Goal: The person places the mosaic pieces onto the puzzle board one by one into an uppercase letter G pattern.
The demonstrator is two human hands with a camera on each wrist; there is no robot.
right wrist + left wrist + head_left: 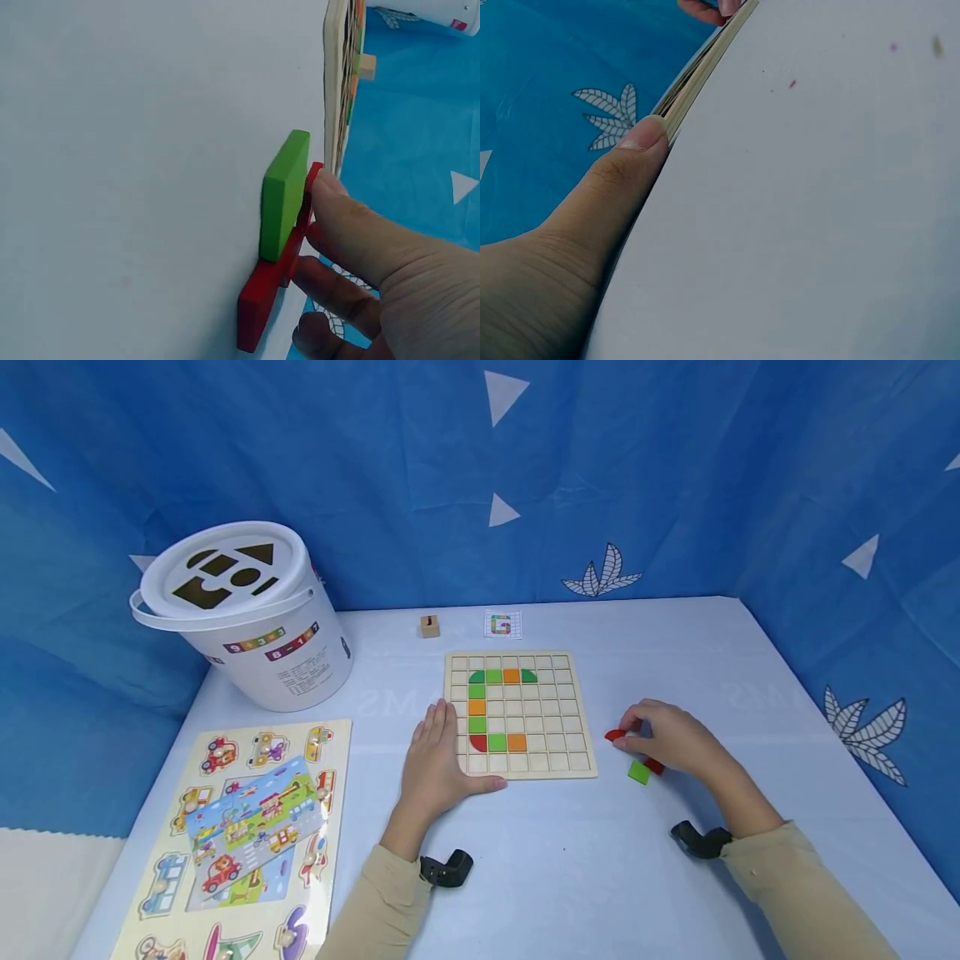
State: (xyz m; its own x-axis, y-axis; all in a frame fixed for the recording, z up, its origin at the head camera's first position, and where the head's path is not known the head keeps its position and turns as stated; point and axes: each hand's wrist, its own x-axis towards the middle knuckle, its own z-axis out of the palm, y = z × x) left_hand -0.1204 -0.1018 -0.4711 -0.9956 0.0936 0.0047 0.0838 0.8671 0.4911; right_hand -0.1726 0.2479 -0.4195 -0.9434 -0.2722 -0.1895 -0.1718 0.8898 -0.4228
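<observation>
My left hand (435,768) lies along the left side of a wooden grid board (551,727), fingers straight, thumb (641,139) against its front edge. Green, orange and red pieces form a C-like shape in the grid, with dark green rounded corners on top and a red one at bottom left. To the right of the board, my right hand (671,739) pinches a red rounded piece (614,735) between thumb and fingers. Just below that hand, a light green square (639,772) and a red piece (654,766) lie on the table, the red one partly covered by the hand.
Behind the board are a small pattern card (502,624) and a wooden letter block (429,627). A white bucket (300,668) with a shape-cutout lid stands at back left. In front of it lies a vehicle knob puzzle (337,777) with picture cards (255,827) on top. Blue cloth hangs behind.
</observation>
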